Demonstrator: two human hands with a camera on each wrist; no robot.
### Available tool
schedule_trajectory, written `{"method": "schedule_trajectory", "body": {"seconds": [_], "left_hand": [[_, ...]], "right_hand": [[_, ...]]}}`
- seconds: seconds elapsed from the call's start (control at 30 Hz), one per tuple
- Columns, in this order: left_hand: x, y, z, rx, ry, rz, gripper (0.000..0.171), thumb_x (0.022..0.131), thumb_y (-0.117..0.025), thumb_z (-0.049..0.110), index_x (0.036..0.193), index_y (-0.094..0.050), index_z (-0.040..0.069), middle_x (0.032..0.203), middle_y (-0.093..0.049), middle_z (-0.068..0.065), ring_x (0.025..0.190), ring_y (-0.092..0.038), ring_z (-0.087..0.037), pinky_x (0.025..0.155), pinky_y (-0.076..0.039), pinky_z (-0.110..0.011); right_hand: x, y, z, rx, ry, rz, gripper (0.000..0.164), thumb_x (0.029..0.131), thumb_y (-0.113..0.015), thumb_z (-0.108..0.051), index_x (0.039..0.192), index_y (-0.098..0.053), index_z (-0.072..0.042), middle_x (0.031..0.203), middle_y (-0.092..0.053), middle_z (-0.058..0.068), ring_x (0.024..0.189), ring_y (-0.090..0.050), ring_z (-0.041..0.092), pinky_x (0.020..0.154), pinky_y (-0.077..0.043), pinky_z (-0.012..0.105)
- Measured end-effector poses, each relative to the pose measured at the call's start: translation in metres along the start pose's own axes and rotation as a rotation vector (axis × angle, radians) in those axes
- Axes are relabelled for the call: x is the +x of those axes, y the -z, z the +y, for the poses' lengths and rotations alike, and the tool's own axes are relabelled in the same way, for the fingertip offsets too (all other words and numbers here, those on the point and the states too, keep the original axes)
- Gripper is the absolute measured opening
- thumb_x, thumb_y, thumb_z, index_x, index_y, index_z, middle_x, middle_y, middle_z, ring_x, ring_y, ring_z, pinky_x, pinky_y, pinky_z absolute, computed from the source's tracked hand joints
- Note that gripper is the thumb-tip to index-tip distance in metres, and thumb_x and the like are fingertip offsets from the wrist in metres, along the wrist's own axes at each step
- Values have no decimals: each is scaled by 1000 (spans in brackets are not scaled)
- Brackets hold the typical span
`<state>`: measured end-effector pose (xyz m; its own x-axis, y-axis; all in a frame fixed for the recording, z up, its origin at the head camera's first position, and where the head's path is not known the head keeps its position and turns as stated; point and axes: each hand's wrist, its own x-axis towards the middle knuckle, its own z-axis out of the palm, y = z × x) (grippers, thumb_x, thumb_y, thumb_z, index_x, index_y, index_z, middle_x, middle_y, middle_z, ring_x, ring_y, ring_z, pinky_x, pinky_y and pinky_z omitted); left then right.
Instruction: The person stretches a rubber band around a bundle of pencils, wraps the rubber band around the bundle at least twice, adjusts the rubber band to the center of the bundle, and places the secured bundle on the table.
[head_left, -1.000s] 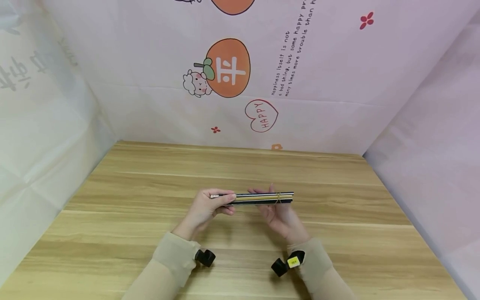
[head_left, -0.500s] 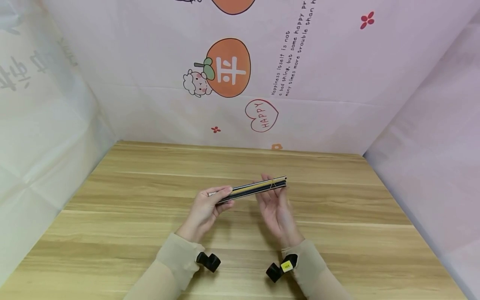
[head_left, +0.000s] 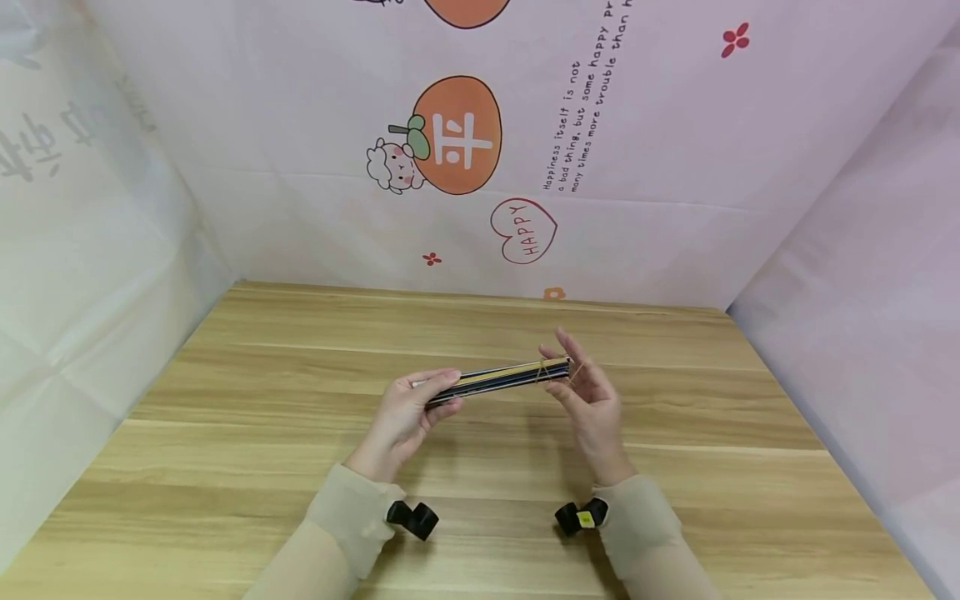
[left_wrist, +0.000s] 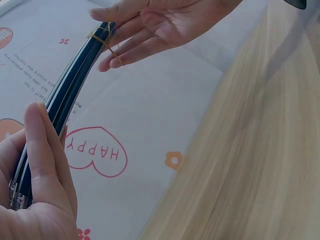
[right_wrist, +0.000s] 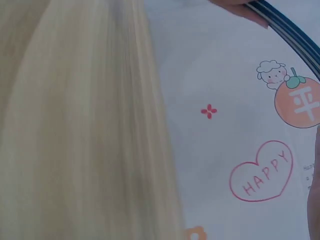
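Note:
My left hand (head_left: 397, 421) grips a bundle of pencils (head_left: 498, 380) near one end, thumb on top, with metal ends showing by the palm in the left wrist view. Dark blue and yellow sides are visible on the pencils. A thin tan rubber band (left_wrist: 100, 39) crosses itself around the bundle's far end, and part of it stretches out to the fingers of my right hand (head_left: 597, 417). Those fingers are spread and mostly straight at that end, the thumb below it. In the right wrist view only a length of the pencils (right_wrist: 290, 32) shows at the top right corner.
The bundle is held above a wooden table (head_left: 480, 533). White printed cloth (head_left: 637, 250) stands as walls behind and at both sides. Black wrist cameras (head_left: 412, 519) sit on both cuffs.
The bundle has tilted, its right end rising. My right hand first moved up under that end, then swung right around it, and a strand of the band now stretches to its fingers.

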<state>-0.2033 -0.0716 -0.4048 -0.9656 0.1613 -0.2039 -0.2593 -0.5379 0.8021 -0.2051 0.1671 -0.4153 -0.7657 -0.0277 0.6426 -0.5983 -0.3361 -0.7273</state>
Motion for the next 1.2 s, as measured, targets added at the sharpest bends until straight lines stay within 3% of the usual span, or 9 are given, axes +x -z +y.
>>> {"method": "schedule_trajectory", "body": {"seconds": [0.2,0.33,0.5,0.67,0.93,1.03,1.2], "left_hand": [[-1,2,4,52,-20,-11,20,91,-64,-4,83,-76,10,86,-75,-6,60,-72,-13,65,-63,-22],[-2,4,8,102,-29,-24,18,90,-67,-3,84,-77,10,88,-75,-8,62,-72,-15,66,-64,-24],[-3,7,13,160,-40,-54,11,89,-69,-2,98,-75,0,90,-75,-10,62,-73,-16,67,-64,-26],[-4,10,17,241,-62,-82,30,89,-70,-1,115,-64,-15,87,-76,-8,62,-73,-16,67,-64,-27],[-3,12,17,281,-43,-111,37,91,-69,2,121,-59,-18,87,-76,-7,65,-73,-16,68,-64,-27],[-3,13,17,271,-43,-135,30,92,-67,1,117,-63,-15,86,-76,-5,66,-74,-16,69,-64,-28],[-4,16,21,237,-57,-145,10,91,-67,0,95,-76,4,87,-76,-7,67,-74,-16,69,-64,-27]], "right_hand": [[3,3,-11,-263,-47,-72,55,85,-68,11,138,-51,7,137,-63,0,118,-63,12,64,-48,11],[2,5,-15,-336,-148,-119,51,87,-69,6,136,-56,4,131,-67,-1,115,-64,10,72,-54,14],[2,9,-17,-310,-233,-191,44,87,-71,2,130,-59,7,127,-69,-4,115,-65,10,84,-60,21],[3,12,-16,-302,-255,-269,31,88,-70,4,118,-66,9,120,-72,-7,109,-67,10,81,-61,21],[3,14,-18,-351,-317,-241,23,87,-71,2,109,-68,9,114,-72,-12,108,-65,7,76,-58,17],[4,16,-19,-296,-325,-233,22,88,-70,4,109,-71,-1,113,-71,-10,106,-64,8,79,-58,17],[7,22,-23,-167,-297,-160,35,86,-62,15,105,-72,-13,109,-69,-6,102,-64,7,85,-57,17]]}}
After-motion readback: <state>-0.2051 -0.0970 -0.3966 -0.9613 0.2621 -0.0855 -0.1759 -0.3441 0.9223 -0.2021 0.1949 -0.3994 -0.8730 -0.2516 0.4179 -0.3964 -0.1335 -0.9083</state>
